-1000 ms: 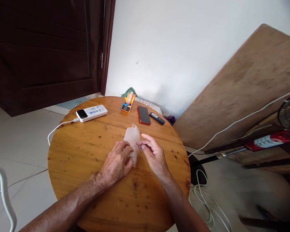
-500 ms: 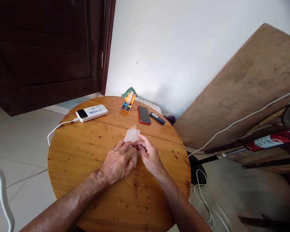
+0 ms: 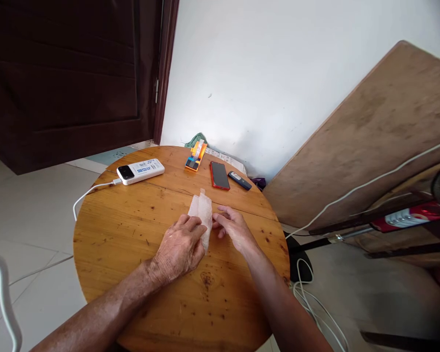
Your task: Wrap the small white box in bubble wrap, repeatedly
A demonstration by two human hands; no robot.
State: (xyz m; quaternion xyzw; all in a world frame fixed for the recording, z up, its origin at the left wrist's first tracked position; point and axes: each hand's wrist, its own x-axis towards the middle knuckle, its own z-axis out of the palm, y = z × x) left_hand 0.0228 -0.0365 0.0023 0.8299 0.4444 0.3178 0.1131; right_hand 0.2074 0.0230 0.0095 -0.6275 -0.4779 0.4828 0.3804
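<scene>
A folded, whitish, semi-clear wrap (image 3: pixel 205 209), perhaps bubble wrap, lies on the round wooden table (image 3: pixel 121 244). From its far end sticks out a small clear strip that looks like tape (image 3: pixel 203 191). My left hand (image 3: pixel 181 242) rests on the wrap's near left part, fingers curled over it and holding it against the wood. Part of the wrap is hidden under those fingers. Just off its right edge is my right hand (image 3: pixel 234 227), fingers loosely bent and apart. Nothing shows in that hand, though its thumb and fingertips are close to the wrap.
An orange tape dispenser (image 3: pixel 196 155) stands at the table's back. Right of it lie a red-edged phone (image 3: pixel 219 175) and a dark handheld device (image 3: pixel 239 180). A white power bank (image 3: pixel 141 171) with a cable sits back left. Wall and leaning board (image 3: pixel 352 127) border the far side.
My right hand has moved off the wrap to the right, showing more of its right side. My left hand stays in place on the wrap.
</scene>
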